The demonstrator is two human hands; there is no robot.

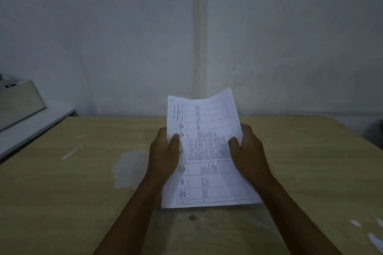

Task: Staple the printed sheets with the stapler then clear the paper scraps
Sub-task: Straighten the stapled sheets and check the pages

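Observation:
A stack of printed sheets (207, 151) with a table of text stands nearly upright, its lower edge resting on the wooden table (62, 192). My left hand (164, 155) grips the stack's left edge and my right hand (248, 151) grips its right edge, thumbs on the front page. White paper scraps (371, 234) lie at the table's right front edge, and a thin white strip (72, 152) lies at the left. No stapler is in view.
A pale patch (126, 170) marks the tabletop left of my left arm. A white shelf with a grey panel (20, 107) stands at the far left. A grey wall (186, 37) rises right behind the table.

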